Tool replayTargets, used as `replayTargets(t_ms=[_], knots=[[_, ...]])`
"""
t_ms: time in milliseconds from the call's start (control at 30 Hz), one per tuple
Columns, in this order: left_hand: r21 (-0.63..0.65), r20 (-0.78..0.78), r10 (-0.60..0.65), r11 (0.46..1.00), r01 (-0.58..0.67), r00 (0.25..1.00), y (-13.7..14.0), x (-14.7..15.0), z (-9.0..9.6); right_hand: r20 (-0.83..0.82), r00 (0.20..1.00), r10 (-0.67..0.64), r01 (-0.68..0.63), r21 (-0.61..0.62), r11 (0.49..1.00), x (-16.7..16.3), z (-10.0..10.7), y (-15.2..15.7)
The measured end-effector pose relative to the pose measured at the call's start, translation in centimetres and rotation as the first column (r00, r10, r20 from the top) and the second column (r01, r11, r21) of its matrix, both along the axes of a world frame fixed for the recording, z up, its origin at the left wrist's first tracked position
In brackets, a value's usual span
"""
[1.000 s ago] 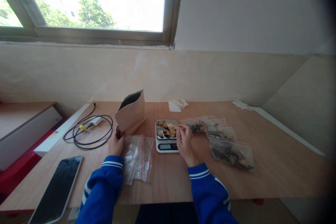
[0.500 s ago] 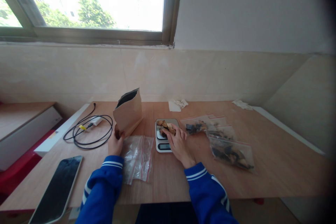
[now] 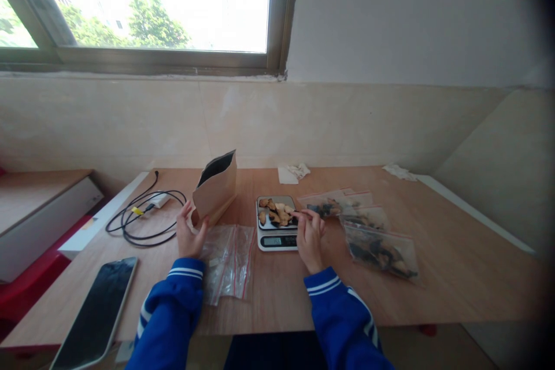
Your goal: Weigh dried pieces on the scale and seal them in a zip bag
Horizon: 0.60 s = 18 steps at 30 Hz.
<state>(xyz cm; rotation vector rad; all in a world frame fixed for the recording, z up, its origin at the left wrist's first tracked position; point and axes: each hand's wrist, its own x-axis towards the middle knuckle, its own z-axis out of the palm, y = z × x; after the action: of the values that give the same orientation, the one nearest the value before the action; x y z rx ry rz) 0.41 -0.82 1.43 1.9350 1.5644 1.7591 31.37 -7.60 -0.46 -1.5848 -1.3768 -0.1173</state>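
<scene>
Gripping the lower edge of the tilted brown paper pouch, the left hand has its fingers closed on it. Right hand rests at the scale, fingertips pinched at the dried pieces; whether they hold one is unclear. Filled bags lie right.

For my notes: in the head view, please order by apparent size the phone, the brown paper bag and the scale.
1. phone, though it lies nearest the camera
2. brown paper bag
3. scale; close to the bag, so unsure
</scene>
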Motion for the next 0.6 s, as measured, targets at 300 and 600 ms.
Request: replayTargets(t_ms=[300,600], knots=[[0.083,-0.063,0.007,0.997,-0.002,0.998,-1.7,1.5,2.6,-0.040,0.999,-0.025,0.026,0.029,0.999,0.2,0.1,-0.1],[0.083,0.130,-0.034,0.996,0.023,0.991,-5.1,3.4,7.1,-0.065,0.998,0.004,-0.002,0.036,0.999,0.2,0.3,-0.4]])
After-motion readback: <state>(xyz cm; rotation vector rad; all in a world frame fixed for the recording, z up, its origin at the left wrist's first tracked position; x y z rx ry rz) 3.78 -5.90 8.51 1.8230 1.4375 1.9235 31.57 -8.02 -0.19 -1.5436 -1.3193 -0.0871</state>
